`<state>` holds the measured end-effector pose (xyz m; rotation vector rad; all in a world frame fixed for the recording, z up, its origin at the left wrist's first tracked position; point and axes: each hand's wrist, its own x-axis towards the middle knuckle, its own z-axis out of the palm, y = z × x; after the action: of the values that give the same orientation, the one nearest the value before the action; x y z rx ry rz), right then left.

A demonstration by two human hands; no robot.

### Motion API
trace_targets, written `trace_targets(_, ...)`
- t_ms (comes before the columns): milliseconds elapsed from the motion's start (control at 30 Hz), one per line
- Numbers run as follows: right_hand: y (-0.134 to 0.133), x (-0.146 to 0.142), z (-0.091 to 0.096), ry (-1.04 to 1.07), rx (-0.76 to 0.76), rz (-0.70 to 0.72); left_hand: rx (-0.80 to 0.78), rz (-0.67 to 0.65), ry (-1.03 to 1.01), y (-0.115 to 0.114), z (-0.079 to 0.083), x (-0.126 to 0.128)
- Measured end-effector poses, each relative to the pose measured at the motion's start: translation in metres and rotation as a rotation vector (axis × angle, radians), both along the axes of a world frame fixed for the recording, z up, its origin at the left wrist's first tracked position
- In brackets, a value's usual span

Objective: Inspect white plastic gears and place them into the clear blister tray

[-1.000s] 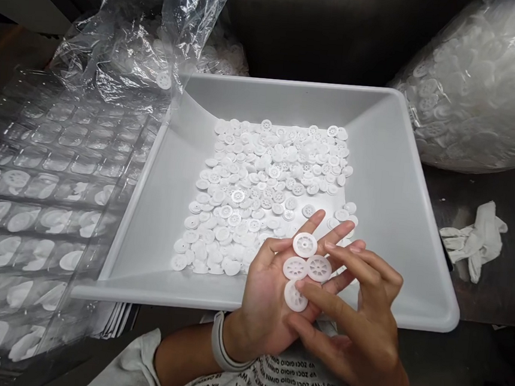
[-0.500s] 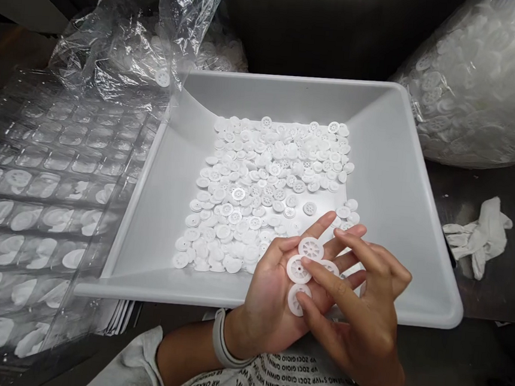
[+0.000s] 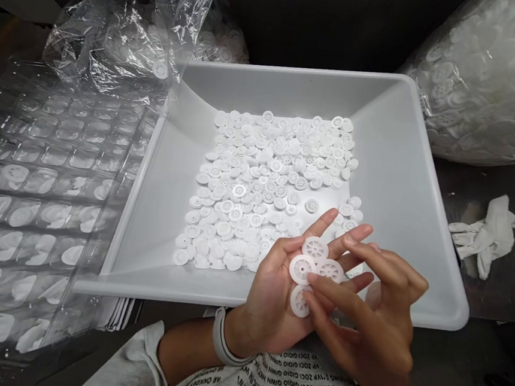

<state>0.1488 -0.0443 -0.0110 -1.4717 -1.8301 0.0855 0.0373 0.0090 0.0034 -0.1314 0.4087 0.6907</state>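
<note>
Spoked plastic discs (image 3: pixel 301 269), four of them, rest loose on my open left hand (image 3: pixel 266 302), above the 6 o'clock rim of the white tray (image 3: pixel 150 289). My right hand (image 3: pixel 376 311) stands spread, not clamped, touching the discs. Flat palm works best: discs lie unstacked, each readable.

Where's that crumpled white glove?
The crumpled white glove lies on the dark surface at the right of the head view, just beyond the white plastic tray and below the bulging bag of white discs.
</note>
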Motion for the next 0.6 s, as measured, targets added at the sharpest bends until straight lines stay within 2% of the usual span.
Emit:
trace_targets(400, -0.0008, 0.0001, -0.0007, 0.018, 0.028, -0.001, -0.001, -0.004, 0.006, -0.0005, 0.001, 0.0006)
trace_targets(600, -0.0006, -0.0011, -0.0017, 0.103, 0.019, -0.072, 0.021, 0.002, -0.017, -0.0014, -0.002, -0.0009)
